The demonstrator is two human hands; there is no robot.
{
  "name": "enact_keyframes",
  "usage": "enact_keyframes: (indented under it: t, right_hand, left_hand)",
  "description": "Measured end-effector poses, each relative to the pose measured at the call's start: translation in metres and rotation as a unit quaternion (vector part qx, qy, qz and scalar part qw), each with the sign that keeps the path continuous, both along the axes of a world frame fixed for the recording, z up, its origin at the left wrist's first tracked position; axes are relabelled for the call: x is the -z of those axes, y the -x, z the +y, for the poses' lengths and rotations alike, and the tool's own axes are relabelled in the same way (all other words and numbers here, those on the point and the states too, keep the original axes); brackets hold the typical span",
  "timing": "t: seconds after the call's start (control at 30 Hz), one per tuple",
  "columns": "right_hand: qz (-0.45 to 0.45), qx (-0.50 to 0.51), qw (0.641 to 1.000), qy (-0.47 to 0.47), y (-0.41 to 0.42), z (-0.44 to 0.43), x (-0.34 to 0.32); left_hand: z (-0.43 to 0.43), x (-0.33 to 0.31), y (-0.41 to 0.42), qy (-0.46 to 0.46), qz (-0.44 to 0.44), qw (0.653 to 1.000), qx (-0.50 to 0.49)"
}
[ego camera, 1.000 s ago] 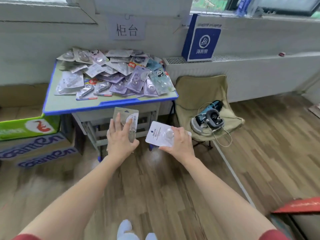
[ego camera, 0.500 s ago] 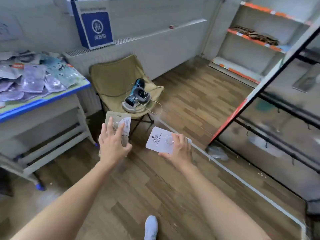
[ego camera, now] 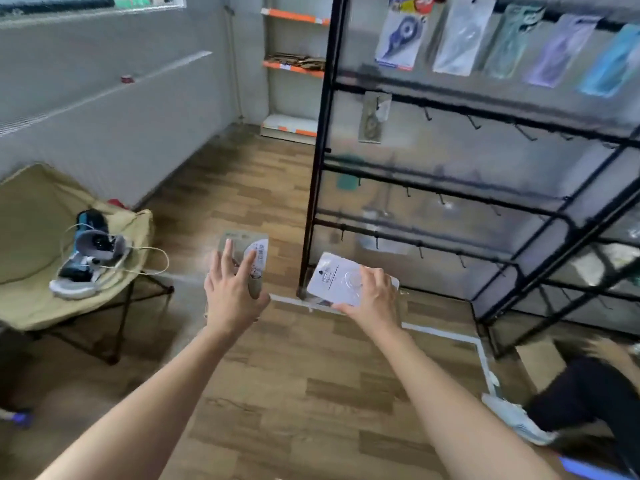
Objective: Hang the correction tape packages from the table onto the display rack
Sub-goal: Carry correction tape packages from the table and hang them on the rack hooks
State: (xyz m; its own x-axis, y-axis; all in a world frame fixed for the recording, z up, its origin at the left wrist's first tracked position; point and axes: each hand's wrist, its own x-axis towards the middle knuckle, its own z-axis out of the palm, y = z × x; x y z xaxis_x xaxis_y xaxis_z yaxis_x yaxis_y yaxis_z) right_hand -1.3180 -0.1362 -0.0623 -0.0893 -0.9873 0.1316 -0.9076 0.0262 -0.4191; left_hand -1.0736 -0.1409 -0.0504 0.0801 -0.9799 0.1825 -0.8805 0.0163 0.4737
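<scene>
far left on my feed: a folding chair (ego camera: 41,216) with a headset (ego camera: 91,252) on it; my left hand (ego camera: 232,292) grasps a tan correction tape package (ego camera: 244,242), fingers spread over its face, thumb hidden; my right hand (ego camera: 372,301) grips a white package (ego camera: 334,282) by its near edge; both are held above the wood floor (ego camera: 294,393), near the black display rack (ego camera: 320,150); on the rack, hung packages (ego camera: 398,39) fill the top row, with one lone package (ego camera: 372,116) on the second row.
</scene>
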Motion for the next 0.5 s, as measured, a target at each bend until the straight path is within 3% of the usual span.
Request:
enact_keyframes:
  t: [0.23, 0.5]
  right_hand:
    - [0.023, 0.046, 0.998, 0.022, 0.12, -0.052, -0.015]
    - [0.009, 0.06, 0.998, 0.036, 0.17, -0.137, -0.015]
  left_hand:
    - [-0.067, -0.012, 0.118, 0.03, 0.001, 0.998, 0.047]
    - [-0.158, -0.015, 0.171, 0.052, 0.005, 0.997, 0.06]
